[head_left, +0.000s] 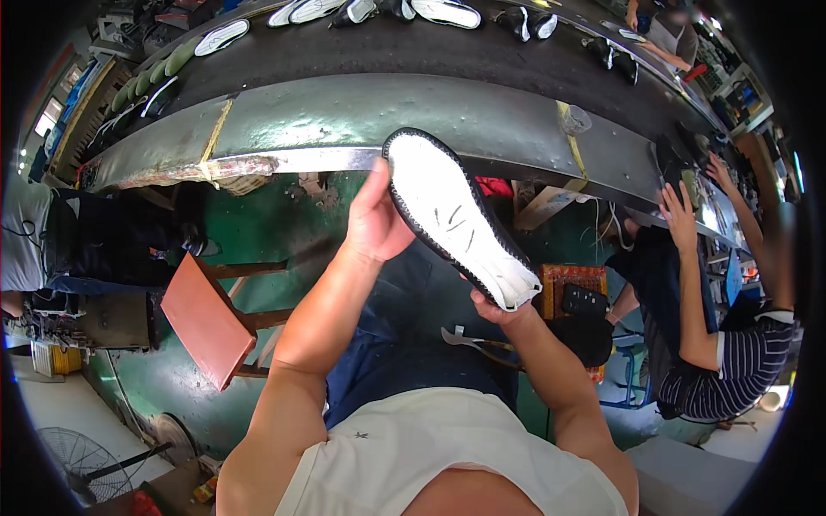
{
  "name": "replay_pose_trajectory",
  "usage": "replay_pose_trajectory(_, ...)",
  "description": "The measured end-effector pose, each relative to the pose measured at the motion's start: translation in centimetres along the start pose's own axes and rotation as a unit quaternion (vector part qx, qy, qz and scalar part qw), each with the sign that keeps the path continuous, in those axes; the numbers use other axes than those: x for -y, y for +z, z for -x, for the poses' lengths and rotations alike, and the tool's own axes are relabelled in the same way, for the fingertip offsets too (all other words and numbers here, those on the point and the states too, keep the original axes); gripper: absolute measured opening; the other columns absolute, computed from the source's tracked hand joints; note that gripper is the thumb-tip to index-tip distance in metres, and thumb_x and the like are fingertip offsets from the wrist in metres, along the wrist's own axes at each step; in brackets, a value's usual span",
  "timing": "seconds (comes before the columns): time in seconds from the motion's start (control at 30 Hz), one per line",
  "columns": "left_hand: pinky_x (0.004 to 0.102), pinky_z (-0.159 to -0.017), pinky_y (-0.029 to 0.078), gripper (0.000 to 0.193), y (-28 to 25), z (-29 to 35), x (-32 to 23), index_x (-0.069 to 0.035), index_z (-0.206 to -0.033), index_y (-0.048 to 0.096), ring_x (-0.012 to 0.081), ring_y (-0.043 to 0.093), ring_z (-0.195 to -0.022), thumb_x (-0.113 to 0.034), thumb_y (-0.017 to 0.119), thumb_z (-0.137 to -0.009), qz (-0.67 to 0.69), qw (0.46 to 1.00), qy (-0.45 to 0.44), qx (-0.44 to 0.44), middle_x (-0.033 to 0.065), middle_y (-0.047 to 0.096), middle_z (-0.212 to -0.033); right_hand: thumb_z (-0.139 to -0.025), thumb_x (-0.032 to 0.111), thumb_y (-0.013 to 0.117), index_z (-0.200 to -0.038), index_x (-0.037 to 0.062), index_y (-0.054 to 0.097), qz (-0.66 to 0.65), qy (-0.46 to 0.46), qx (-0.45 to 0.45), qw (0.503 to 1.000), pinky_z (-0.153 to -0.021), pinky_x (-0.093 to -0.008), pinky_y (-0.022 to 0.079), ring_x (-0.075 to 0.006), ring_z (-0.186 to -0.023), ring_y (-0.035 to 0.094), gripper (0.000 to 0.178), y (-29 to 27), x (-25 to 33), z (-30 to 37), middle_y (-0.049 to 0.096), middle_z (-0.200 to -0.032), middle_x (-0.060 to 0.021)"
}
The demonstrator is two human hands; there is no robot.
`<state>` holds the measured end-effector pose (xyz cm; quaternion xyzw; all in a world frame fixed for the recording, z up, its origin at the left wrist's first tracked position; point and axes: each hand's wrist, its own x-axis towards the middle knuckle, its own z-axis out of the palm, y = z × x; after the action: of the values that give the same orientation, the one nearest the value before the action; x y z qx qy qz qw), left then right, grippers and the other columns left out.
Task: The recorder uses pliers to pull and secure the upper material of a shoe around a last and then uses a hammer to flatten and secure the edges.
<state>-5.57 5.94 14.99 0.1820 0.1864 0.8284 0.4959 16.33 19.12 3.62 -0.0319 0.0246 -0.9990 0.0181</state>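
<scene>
A shoe upper point(443, 206) is held up in front of me, its white underside turned to view with black stitched edging around it. Dark pen-like marks cross the middle of that underside. My left hand point(379, 219) grips its left edge near the wide toe end, thumb along the rim. At the narrow heel end my right hand point(501, 311) is closed on the lower edge, with its fingers partly hidden beneath. Below the shoe, by my lap, lies a metal hand tool point(465, 339) with a curved head.
A long dark conveyor table point(344, 64) with a metal edge runs across ahead, bearing several shoes point(446, 12). To the left stands a brown stool point(206, 322). At the right, a person in a striped shirt point(748, 365) reaches toward the table. A floor fan point(82, 460) is at lower left.
</scene>
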Motion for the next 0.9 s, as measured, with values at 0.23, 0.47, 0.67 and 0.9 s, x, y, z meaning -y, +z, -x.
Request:
replay_pose_trajectory(0.23,0.044,-0.099,0.055,0.053,-1.5,-2.6,0.0,0.004,-0.128,0.06,0.028,0.069,-0.111,-0.042,0.055,-0.103,-0.093,0.995,-0.001,-0.025,0.0177,0.069,-0.121,-0.097,0.052,0.04,-0.148,0.0055,0.047,-0.035,0.011,0.034,0.999,-0.053,-0.0472,0.057,-0.0557,-0.096,0.065,0.069,-0.2,1.6,-1.3,0.056,-0.141,-0.0234)
replay_pose_trajectory(0.47,0.0343,-0.081,0.058,0.053,-1.9,-10.4,0.2,0.003,-0.122,0.06,0.0207,0.071,-0.09,-0.045,0.049,-0.105,-0.269,0.943,0.062,-0.185,0.0128,0.071,-0.105,-0.096,0.057,0.041,-0.152,0.0049,0.039,-0.145,-0.123,-0.081,0.978,-0.079,-0.0689,0.054,-0.0513,-0.121,0.058,0.077,5.6,6.8,-3.1,0.05,-0.148,-0.0228)
replay_pose_trajectory(0.67,0.0333,-0.083,0.057,0.033,-4.1,-17.1,-0.3,-0.001,-0.128,0.054,0.0205,0.07,-0.095,-0.026,0.054,-0.106,-0.454,0.888,0.018,-0.064,0.0141,0.072,-0.106,-0.099,0.052,0.045,-0.151,0.0065,0.041,0.313,-0.214,-0.118,0.918,-0.1,-0.063,0.049,-0.0414,-0.133,0.052,0.07,10.8,23.0,-5.0,0.049,-0.15,-0.0178)
replay_pose_trajectory(0.9,0.0318,-0.079,0.057,0.024,-8.3,-22.2,-1.9,0.002,-0.124,0.056,0.0211,0.07,-0.095,-0.01,0.058,-0.103,-0.543,0.832,0.004,-0.111,0.0143,0.071,-0.105,-0.091,0.05,0.064,-0.119,0.0022,0.063,0.556,-0.334,-0.501,0.573,-0.068,-0.0367,0.06,-0.0234,-0.088,0.073,0.055,12.3,49.4,-7.9,0.073,-0.106,-0.0117)
